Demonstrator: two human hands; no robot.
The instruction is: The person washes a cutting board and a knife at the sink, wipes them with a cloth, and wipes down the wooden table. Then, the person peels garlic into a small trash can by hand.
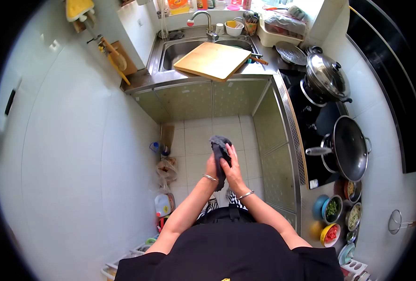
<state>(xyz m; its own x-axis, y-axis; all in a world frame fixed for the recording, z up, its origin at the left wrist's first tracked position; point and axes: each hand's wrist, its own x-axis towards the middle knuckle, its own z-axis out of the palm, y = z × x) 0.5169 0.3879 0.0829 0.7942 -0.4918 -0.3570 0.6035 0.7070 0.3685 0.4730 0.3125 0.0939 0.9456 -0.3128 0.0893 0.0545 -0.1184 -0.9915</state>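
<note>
A dark grey cloth point(220, 146) is bunched between my two hands, in front of my body and above the tiled floor. My left hand point(211, 167) presses on it from the left, its fingers mostly hidden behind the fabric. From the other side, my right hand point(233, 169) lies against the cloth with its fingers pointing forward and its thumb across it. One end of the cloth hangs down between my wrists, each of which carries a silver bangle.
Ahead, a wooden cutting board point(213, 60) lies across the sink point(169, 52) under the faucet point(210, 28). To the right, a wok point(351, 149) and a lidded pot point(327, 77) stand on the stove. Bowls of chopped food point(331, 209) sit nearer. Bags and bottles point(165, 204) line the left wall.
</note>
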